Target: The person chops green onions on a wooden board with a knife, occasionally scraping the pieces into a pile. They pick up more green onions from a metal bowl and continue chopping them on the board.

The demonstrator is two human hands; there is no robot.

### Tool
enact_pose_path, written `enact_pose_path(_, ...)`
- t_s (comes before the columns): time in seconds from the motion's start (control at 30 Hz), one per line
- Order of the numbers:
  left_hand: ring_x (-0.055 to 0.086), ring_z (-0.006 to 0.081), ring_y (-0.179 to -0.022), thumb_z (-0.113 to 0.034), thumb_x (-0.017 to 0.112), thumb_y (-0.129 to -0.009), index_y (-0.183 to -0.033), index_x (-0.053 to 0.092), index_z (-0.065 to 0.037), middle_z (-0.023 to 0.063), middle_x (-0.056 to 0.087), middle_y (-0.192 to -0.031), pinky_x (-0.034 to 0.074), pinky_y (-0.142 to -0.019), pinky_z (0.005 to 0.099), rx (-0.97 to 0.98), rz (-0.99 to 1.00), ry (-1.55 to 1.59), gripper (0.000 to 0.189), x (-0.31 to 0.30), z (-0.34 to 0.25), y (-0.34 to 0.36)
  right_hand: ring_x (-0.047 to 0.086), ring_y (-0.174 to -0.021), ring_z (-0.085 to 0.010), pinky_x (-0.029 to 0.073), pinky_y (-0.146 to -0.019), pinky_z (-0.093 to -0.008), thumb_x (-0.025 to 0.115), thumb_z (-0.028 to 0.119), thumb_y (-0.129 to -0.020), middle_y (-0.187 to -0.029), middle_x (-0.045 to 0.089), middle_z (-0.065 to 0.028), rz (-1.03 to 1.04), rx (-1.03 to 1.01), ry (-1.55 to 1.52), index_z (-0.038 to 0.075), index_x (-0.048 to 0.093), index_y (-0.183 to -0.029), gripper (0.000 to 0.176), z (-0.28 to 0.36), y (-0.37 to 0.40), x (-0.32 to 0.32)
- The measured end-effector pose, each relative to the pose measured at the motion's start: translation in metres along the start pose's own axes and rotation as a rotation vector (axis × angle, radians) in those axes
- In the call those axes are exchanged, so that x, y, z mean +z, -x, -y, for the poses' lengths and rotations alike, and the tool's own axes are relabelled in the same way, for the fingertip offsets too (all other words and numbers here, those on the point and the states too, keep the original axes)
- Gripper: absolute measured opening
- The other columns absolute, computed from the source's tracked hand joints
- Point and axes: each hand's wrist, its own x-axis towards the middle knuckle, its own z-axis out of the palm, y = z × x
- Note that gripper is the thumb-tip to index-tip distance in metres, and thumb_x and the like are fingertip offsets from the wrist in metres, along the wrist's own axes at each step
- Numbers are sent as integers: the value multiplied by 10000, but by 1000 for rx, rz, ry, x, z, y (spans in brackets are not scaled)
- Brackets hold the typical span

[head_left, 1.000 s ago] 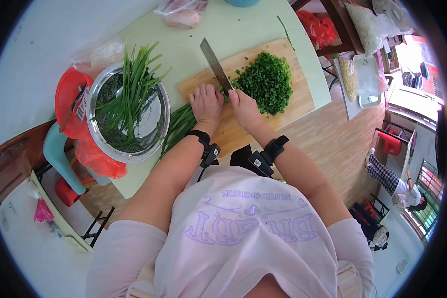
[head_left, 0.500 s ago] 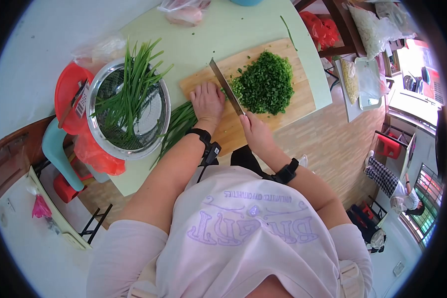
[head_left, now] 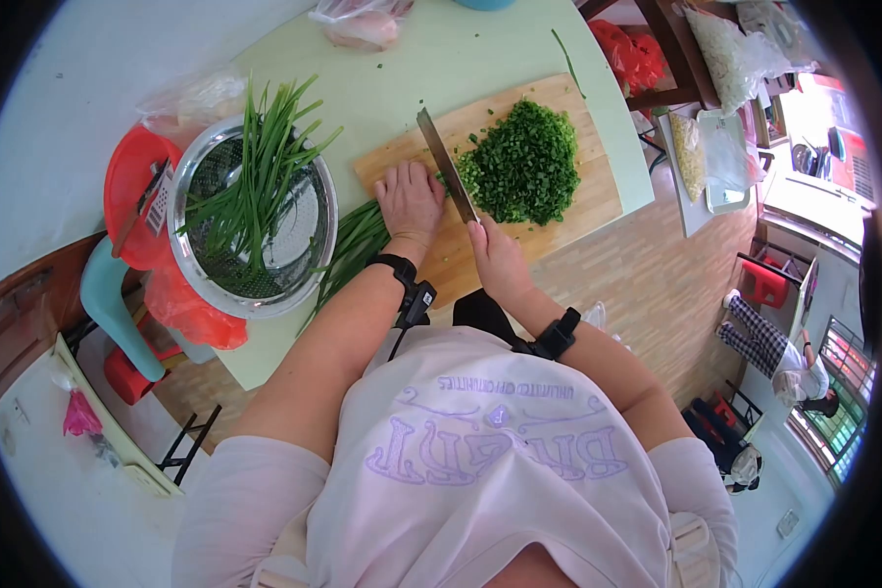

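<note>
On the wooden cutting board, my left hand presses down on a bunch of long green chives, its fingers curled over them. My right hand grips the handle of a kitchen knife. The blade stands close beside my left fingertips, at the cut end of the bunch. A heap of finely chopped chives lies to the right of the blade. More whole chives rest in and over the rim of a metal colander at the left.
The board sits on a pale green table. Left of the colander are a red basin with a grater, and a red plastic bag. A clear bag lies at the back. Another person stands far right.
The knife's tip has shifted slightly right and toward the board, and my right wrist has turned a little. My left hand stays in place on the chives.
</note>
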Motion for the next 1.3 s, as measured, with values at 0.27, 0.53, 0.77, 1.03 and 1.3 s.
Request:
enact_pose_path(0.27,506,271,-855,-170,612,-761,-818,526,-93,79,532,-845,341,-740,407,19,-26,1,128,1,0,0,591,-807,-486,469,-696,-539,400,347,-1012,-818,624,-283,10,-5,11,13,544,-1047,366,13,-16,-1)
enact_pose_path(0.53,505,272,-855,-174,611,-757,-813,516,-95,79,529,-844,345,-744,410,15,-34,-22,136,3,0,0,597,-823,-471,485,-714,-512,432,342,-997,-842,628,-276,-40,-78,-68,10,573,-978,361,25,-64,13)
enact_pose_path(0.77,512,267,-857,-183,612,-755,-821,525,-106,72,538,-849,347,-747,410,12,-48,-43,133,5,1,1,607,-798,-448,484,-698,-490,442,371,-992,-829,629,-246,-62,-97,-133,22,583,-957,378,16,-66,6)
enact_pose_path(1.03,511,270,-847,-140,606,-754,-832,520,-108,63,538,-823,338,-746,407,8,-48,31,120,1,0,1,590,-768,-455,477,-665,-470,460,348,-994,-764,605,-248,-61,-1,-152,21,581,-961,350,0,-42,-17)
enact_pose_path(1.3,516,270,-836,-136,606,-754,-803,523,-106,68,534,-791,343,-732,401,18,-65,-1,101,0,-2,0,595,-794,-477,475,-665,-521,447,340,-997,-815,628,-261,54,-3,-92,28,561,-1001,332,10,-6,-17)
